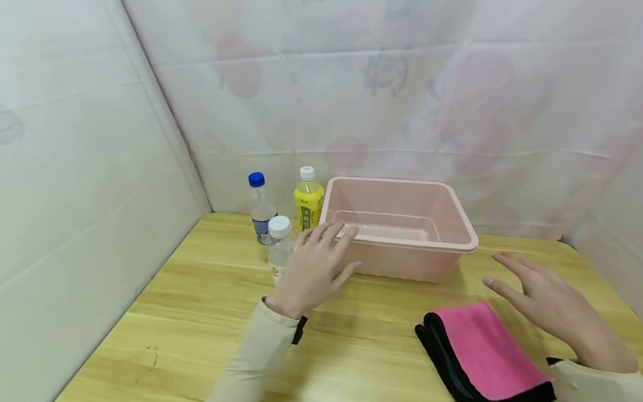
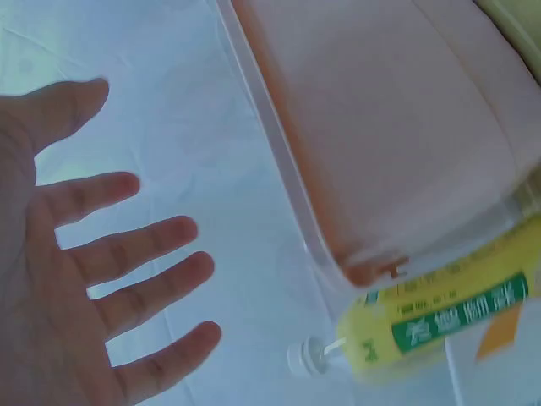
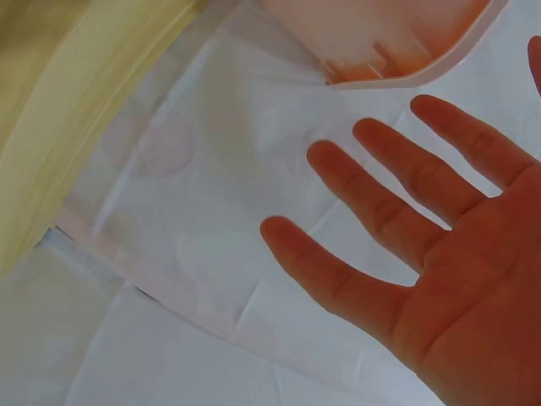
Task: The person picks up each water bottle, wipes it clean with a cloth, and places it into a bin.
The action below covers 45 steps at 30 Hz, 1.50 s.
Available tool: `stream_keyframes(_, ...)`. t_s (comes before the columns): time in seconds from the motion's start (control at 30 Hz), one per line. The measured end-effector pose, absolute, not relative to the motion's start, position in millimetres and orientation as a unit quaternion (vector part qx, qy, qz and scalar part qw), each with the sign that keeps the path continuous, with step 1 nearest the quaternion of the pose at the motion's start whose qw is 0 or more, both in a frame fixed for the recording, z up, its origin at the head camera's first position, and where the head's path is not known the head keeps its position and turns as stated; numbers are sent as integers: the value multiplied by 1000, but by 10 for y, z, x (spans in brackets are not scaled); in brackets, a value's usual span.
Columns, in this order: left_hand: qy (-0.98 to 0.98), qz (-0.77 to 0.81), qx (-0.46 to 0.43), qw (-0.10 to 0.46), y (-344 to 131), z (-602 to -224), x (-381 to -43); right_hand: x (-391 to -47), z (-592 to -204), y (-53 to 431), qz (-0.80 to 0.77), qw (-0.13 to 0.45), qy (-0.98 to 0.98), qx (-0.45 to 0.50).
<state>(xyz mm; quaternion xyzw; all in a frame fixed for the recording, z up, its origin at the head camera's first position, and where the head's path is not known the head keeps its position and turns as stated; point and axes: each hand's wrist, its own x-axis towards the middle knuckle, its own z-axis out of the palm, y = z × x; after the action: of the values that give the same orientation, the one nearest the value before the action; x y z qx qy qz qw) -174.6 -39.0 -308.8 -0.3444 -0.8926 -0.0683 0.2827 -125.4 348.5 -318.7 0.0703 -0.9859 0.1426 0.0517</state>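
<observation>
The tub (image 1: 402, 262) is placed near the surface's (image 1: 191, 312) back edge, long axis roughly parallel, ahead of the nearer left hand (image 1: 313, 265) and leftward of the right hand (image 1: 547, 298); both are held unclenched, empty.

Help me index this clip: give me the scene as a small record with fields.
Container: pink tub, nothing visible inside
Bottles: blue-capped bottle, yellow-labelled bottle, clear white-capped bottle, all left of the tub
Fabric: folded pink-and-black fabric, on the wood-grain table
Left grip: fingers spread, holding nothing
Right grip: fingers extended, holding nothing
Backdrop: pale printed sheet
</observation>
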Motion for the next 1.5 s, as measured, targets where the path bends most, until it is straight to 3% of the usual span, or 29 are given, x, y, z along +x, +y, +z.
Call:
stream_keyframes(0.37,-859,-92,-340,371,-716,-3169,-1763,-1271,-3246,3459,127,54,-986,96)
stream_keyframes(1.5,-862,-109,-302,392,-1115,-3318,-1886,-1218,-3408,3551,126,20,-987,94)
